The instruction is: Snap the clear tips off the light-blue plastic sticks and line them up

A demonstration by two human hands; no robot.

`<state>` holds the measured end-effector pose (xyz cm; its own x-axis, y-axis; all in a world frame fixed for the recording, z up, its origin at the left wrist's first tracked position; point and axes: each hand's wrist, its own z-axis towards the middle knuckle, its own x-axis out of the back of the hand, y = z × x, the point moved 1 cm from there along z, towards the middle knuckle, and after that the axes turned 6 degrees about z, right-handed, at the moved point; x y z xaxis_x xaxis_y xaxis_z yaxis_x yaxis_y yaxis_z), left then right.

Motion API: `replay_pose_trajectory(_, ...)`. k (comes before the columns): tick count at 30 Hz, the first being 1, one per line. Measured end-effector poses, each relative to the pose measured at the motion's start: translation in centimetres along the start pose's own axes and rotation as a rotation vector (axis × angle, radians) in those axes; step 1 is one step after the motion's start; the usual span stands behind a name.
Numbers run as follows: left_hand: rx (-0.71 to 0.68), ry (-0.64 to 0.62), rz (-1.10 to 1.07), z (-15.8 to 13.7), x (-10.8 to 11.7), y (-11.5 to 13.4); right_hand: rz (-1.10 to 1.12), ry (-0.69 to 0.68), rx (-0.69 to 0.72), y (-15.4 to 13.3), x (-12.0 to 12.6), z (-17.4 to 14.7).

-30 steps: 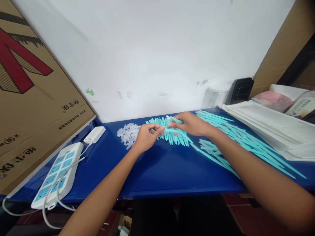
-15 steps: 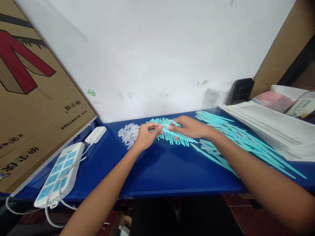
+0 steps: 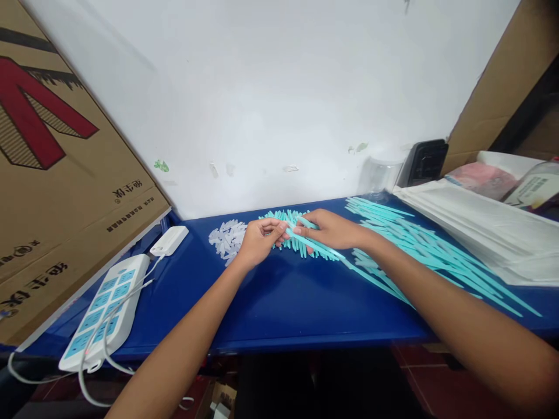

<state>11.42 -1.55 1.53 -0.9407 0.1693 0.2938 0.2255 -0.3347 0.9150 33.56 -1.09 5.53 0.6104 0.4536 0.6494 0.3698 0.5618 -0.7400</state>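
My left hand (image 3: 263,240) is closed in a pinch at the near end of a slim turquoise plastic strip (image 3: 321,247). My right hand (image 3: 328,228) is closed on that same strip just to the right, its thumb lying along it. From the fingers the strip slants down to the right over the table. Beneath and behind both hands spreads a pile of short turquoise pieces (image 3: 279,217), partly hidden by them. Left of my left hand lies a heap of small translucent whitish pieces (image 3: 227,237). Long turquoise strips (image 3: 430,250) lie in a loose spread beyond my right forearm.
The blue tabletop (image 3: 279,308) meets a white wall (image 3: 271,105). A power strip (image 3: 107,308) with cables and a white adapter (image 3: 170,240) sit left, beside a cardboard box (image 3: 87,174). At right are white bags (image 3: 489,233), a clear container (image 3: 383,171) and a black object (image 3: 428,163).
The strip between my hands now slants down more steeply. My right thumb and fingers have shifted slightly left, toward my left hand, which has barely moved.
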Motion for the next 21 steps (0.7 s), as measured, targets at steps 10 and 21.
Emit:
replay_pose_trajectory(10,0.011,0.006,-0.03,0.0,0.08,0.05,-0.074,0.145,0.045,0.34,-0.04,0.29)
replay_pose_trajectory(21,0.022,0.014,-0.044,0.05,0.13,0.16,-0.004,0.154,-0.008,-0.25,-0.23,0.33)
